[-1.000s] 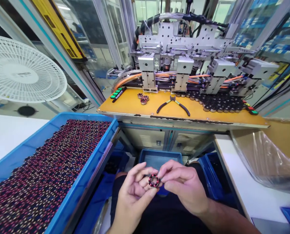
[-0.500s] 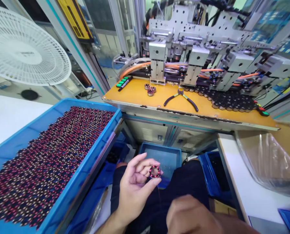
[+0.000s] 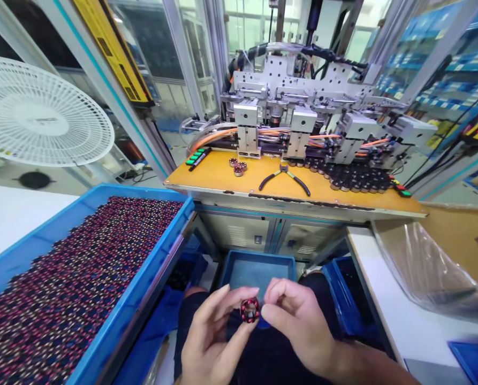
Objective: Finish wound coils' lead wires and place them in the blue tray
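Nearest to the camera, over the lap, a small ring (image 3: 249,310) wound in red and dark is held upright between the two hands. It is pinched at its left and lower edge by the thumb and fingers of the left hand (image 3: 212,337). The right hand (image 3: 298,326) is closed to a narrow pinch against the ring's right edge, with its other fingers curled in.

As a judgement, the ring is best gripped by its outer rim only, with light pressure, so that the windings are not crushed. It is also best kept turned face-on to the eyes and held over the small blue bin (image 3: 255,270), so that anything dropped is caught.

To the left a large blue tray (image 3: 158,262) is filled with many such rings. To the right a clear plastic bag (image 3: 419,262) lies on a white table (image 3: 383,299). Further off, a pair of pliers (image 3: 283,176), three loose rings (image 3: 237,167) and rows of dark parts (image 3: 355,176) lie on a yellow bench (image 3: 222,174). Behind these a grey machine (image 3: 295,101) is seen, and a white fan (image 3: 42,117) at far left.

The back of the ring is hidden by the fingertips. Whether a fine wire end is being pinched by the right hand cannot be made out. The wrists are cut off by the lower edge, and the bin's contents are too faint to tell.
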Demonstrator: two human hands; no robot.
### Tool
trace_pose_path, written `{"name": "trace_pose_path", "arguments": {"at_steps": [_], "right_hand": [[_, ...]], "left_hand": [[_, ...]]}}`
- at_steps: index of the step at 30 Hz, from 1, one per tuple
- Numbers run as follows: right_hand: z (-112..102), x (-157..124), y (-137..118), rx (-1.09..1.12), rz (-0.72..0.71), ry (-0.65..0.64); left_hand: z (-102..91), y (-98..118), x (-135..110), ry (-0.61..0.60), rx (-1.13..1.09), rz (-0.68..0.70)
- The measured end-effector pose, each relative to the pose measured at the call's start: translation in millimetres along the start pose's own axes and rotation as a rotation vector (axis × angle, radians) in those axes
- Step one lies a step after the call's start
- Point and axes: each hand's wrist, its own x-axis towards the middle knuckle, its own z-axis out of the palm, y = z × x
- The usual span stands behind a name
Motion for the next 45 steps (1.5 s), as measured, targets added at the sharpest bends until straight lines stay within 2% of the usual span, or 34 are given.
{"name": "trace_pose_path", "arguments": {"at_steps": [3,9,12,15,18,21,24,30,33,37,42,45], "right_hand": [[-3.7,-10.2,4.7,0.058,0.071,-0.014],[-5.4,-3.8,-9.1,-0.009,0.044,-0.040],[-2.4,-3.2,-5.7,0.027,0.044,-0.011],[0.0,-10.3,4.9,0.072,0.024,0.018],[-2.8,-14.9,8.4,0.072,0.042,-0.068],[-11.2,-9.0,-1.0,-0.019,0.027,-0.094],[-18.3,2.8,-16.5,-0.147,-0.025,-0.072],[-15.8,14.0,-30.4,-0.284,0.108,-0.164],[-15.6,14.6,-28.8,-0.293,0.131,-0.183],[-19.8,18.1,-29.0,-0.201,0.237,-0.238],[-34.4,26.9,-35.7,-0.121,0.443,-0.334],[-43.8,29.6,-41.4,-0.124,0.498,-0.319]], "left_hand": [[-1.7,3.0,-0.7,0.063,-0.011,-0.093],[-6.5,6.5,0.1,-0.188,0.034,-0.063],[2.2,10.8,-2.3,-0.099,-0.003,-0.144],[10.3,15.8,-2.4,0.020,-0.103,-0.305],[7.2,15.1,3.2,0.041,-0.196,-0.455],[-4.8,7.5,11.0,-0.030,-0.206,-0.502],[-14.4,-0.7,16.5,-0.162,-0.166,-0.437],[-11.1,0.5,16.4,-0.284,-0.114,-0.427],[-6.8,4.0,16.1,-0.250,-0.053,-0.411],[-5.0,4.6,17.5,-0.172,-0.113,-0.440],[-8.9,3.4,16.3,-0.224,-0.190,-0.504],[-11.3,3.1,13.1,-0.231,-0.200,-0.539]]}}
